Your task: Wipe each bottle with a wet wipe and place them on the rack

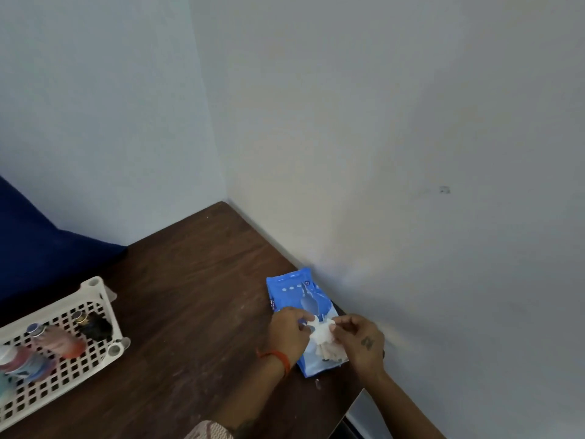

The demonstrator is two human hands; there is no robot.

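A crumpled white wipe [321, 333] sits between both hands, just above the blue wipe pack [300, 299] lying by the wall. The left hand [289, 332] and right hand [359, 339] each pinch it. Blurred bottles, seemingly four [58, 342], stand on the white rack [95, 293], well apart to the left on the brown table [190, 280].

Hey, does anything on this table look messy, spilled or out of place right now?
Mostly tidy. Small white scraps lie on the table just below the blue wipe pack, probably torn wipe bits. Both hands, left hand and right hand, pinch a crumpled wet wipe over the pack. Bottles stand in the rack.
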